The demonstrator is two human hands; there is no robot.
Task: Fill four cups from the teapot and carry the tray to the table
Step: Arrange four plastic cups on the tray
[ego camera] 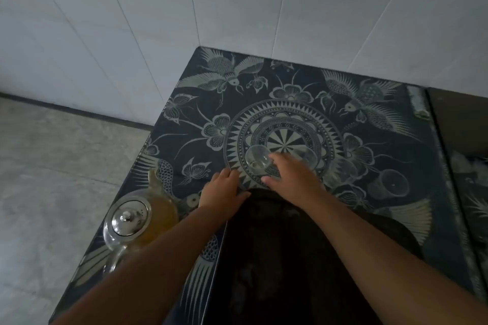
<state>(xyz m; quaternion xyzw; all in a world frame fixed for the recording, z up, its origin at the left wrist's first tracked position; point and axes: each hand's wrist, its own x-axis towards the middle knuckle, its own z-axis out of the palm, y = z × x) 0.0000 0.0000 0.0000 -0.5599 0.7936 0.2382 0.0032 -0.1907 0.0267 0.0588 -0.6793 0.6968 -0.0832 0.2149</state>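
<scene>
**While the right hand [290, 175] grips a glass cup [257, 162], the left hand [224, 194] rests on the tray [277, 250]**

Where the patterned table [290, 79] meets the white tiled wall [237, 2], its dark cloth shows birds, flowers and a central medallion. The dark tray lies at the near edge, directly before the person, with both forearms reaching over it.

Right hand: fingers curled round the glass cup, which is on the medallion just beyond the tray's far rim. Whether the cup is lifted or touches the cloth cannot be told.

Left hand: fingers extended and relaxed, lying on the tray's far left corner, grasping nothing.

Three more cups [388, 185], clear glass and faint, trail to the right of the held cup, all on the cloth and off the tray.

Teapot [137, 219]: glass with a metal lid, holding amber liquid. It stands upright at the table's left edge, left of the tray, partly hidden by the left forearm.

Grey floor [52, 166] lies to the left.
</scene>
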